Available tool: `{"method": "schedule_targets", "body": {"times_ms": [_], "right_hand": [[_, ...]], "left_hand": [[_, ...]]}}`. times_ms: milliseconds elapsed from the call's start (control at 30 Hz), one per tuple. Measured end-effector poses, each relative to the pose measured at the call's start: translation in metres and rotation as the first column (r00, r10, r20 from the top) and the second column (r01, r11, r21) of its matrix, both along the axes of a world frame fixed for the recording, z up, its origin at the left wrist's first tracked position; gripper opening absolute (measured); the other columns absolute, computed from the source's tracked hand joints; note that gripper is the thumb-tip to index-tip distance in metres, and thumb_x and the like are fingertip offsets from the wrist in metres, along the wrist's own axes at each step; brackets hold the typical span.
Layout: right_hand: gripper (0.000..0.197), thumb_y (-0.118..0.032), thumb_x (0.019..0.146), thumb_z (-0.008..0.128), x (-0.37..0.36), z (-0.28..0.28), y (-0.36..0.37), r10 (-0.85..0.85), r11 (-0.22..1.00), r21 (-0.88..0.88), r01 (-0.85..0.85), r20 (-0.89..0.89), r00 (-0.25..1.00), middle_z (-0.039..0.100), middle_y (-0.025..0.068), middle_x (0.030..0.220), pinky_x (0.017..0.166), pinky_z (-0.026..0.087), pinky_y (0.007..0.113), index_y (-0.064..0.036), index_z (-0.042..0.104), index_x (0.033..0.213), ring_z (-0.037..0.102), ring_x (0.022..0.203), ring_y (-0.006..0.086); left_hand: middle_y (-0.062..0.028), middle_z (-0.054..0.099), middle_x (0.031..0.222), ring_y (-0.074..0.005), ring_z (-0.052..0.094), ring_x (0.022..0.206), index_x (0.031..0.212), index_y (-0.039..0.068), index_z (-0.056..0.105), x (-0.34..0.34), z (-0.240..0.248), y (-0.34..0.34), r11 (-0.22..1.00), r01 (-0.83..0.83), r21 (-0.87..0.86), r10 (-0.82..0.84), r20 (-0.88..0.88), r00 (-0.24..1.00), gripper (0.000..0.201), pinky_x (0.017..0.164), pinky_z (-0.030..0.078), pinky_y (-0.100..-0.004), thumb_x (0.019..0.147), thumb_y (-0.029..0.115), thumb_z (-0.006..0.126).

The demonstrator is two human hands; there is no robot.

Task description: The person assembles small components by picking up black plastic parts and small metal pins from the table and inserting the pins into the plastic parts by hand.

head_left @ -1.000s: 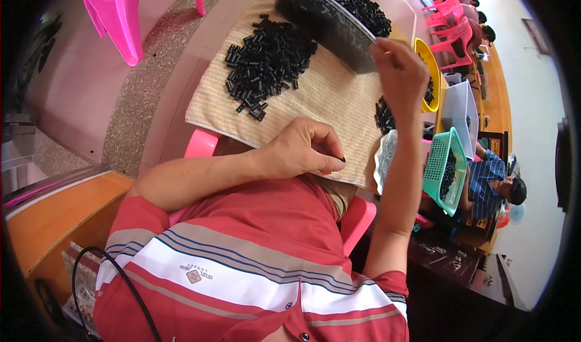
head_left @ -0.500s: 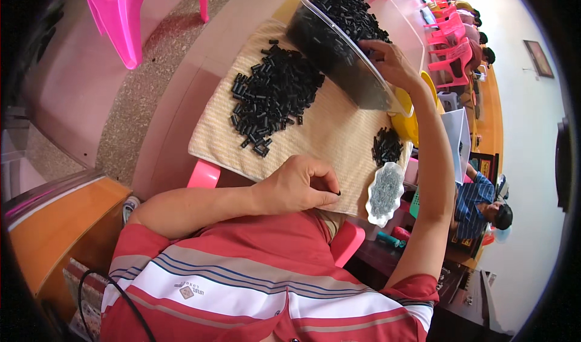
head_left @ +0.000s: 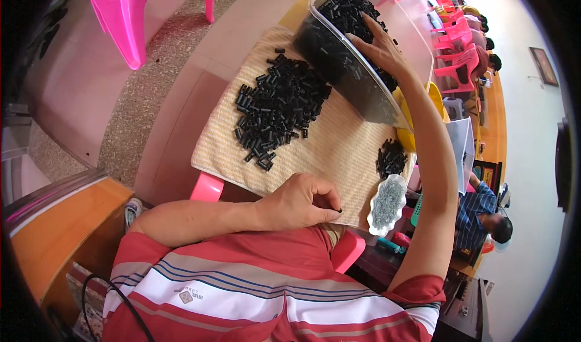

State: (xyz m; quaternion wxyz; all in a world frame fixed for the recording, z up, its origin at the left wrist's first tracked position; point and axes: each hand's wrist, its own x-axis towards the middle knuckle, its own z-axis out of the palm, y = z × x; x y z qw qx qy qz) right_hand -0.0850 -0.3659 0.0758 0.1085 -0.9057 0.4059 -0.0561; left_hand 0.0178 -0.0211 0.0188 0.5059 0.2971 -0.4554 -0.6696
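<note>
My left hand (head_left: 299, 201) is closed in a pinch near the front edge of the cloth, with a small black piece (head_left: 339, 210) showing at the fingertips. Up and to the right, my right hand (head_left: 385, 53) reaches over the rim of a clear plastic tub (head_left: 357, 94), thumb and fingers apart, resting on or just above the short black cylindrical pieces (head_left: 345, 8) inside. Similar black pieces (head_left: 281, 103) lie heaped on the striped beige cloth (head_left: 345, 142). Smaller, thinner black parts (head_left: 391, 159) form a little pile beside a white scalloped dish (head_left: 374, 226) of tiny grey metal bits (head_left: 388, 203).
A yellow container (head_left: 407, 140) stands against the tub's right side. Pink chair parts (head_left: 207, 186) show by the cloth's edge. A pink stool (head_left: 124, 15) stands on the floor at upper left. Another person in a striped shirt (head_left: 471, 215) sits at the right.
My right hand has moved up and farther into the tub, its fingers now spread over the pieces. My left hand keeps its pinch. The whole view has shifted slightly.
</note>
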Motion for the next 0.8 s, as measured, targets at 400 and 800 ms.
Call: {"method": "schedule_targets", "body": {"times_ms": [400,800], "right_hand": [[0.054,-0.044,0.087,0.066,0.004,0.0,0.01,0.085,0.996,-0.039,-0.084,0.037,0.996,0.066,0.0242,0.103,0.082,0.049,0.044,-0.006,0.058,0.125,0.064,0.096,0.0375],[0.047,-0.041,0.091,0.06,-0.003,0.011,0.013,0.04,0.986,-0.158,-0.045,-0.035,0.999,0.067,0.0282,0.097,0.082,0.049,0.051,-0.004,0.062,0.119,0.063,0.097,0.0456]], "left_hand": [[-0.0078,0.071,0.078,-0.0133,0.069,0.074,0.084,-0.001,0.068,0.005,0.006,0.001,0.999,0.029,0.037,-0.03,0.023,0.999,0.012,0.068,0.053,-0.0274,0.079,0.007,0.076],[-0.0094,0.07,0.076,-0.0156,0.067,0.071,0.082,0.0,0.068,0.004,0.002,0.001,1.0,-0.026,0.017,0.025,0.039,0.999,0.014,0.065,0.051,-0.029,0.077,0.009,0.077]]}}
